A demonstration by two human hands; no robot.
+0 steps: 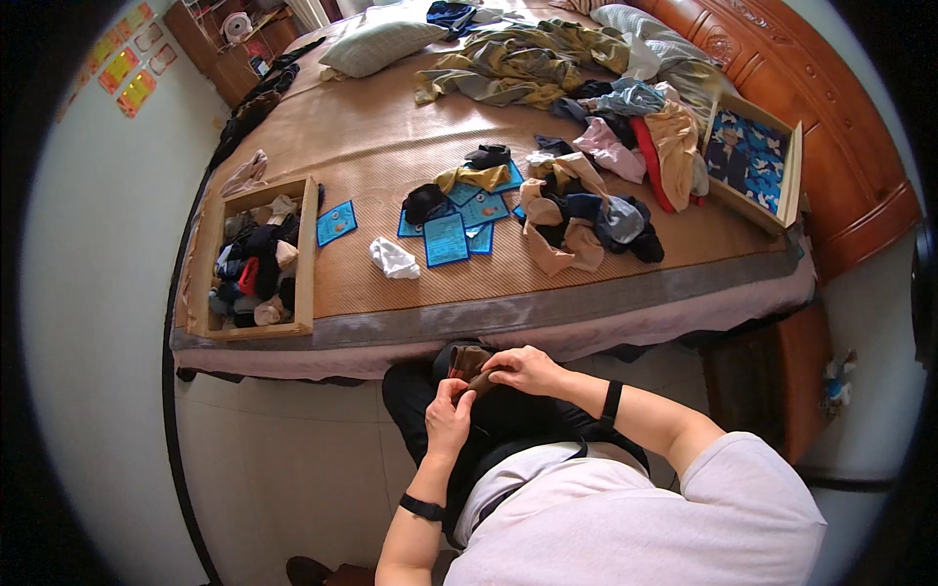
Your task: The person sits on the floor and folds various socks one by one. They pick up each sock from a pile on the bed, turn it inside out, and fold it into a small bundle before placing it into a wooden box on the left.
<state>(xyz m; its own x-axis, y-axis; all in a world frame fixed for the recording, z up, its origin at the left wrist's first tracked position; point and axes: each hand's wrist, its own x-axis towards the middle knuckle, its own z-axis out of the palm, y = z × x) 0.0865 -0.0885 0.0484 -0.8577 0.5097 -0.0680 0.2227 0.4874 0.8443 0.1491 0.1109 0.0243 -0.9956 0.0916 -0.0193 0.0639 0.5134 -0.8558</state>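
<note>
Brown cloth [467, 361]: held between both hands over the black trousers [411, 402] of the lap, just off the near edge of the bed [362, 156]; its exact shape is partly hidden by the fingers.
Left hand [449, 420]: fingers closed on the lower part of the cloth in a pinch.
Right hand [528, 371]: fingers closed on the cloth's right side, close to the left fingertips.
Handling: probably best done with one pinch kept firm while the other is shifted – the layers should be drawn evenly, so that no slack is left.
Near-left corner of bed: occupied by a wooden box [307, 269] filled with mixed small garments; a blue packet [337, 224] is placed beside its right wall.
Middle, by near edge: a white bundle [393, 258] is seen left of the blue packets [447, 240], which are partly covered by dark and mustard cloths.
Near-right corner: taken up by a second box [793, 181]; a clothes pile [591, 225] is spread to its left.
Open room: offered by bare mat between wooden box and white bundle – the near edge should be cleared by the knuckles.
</note>
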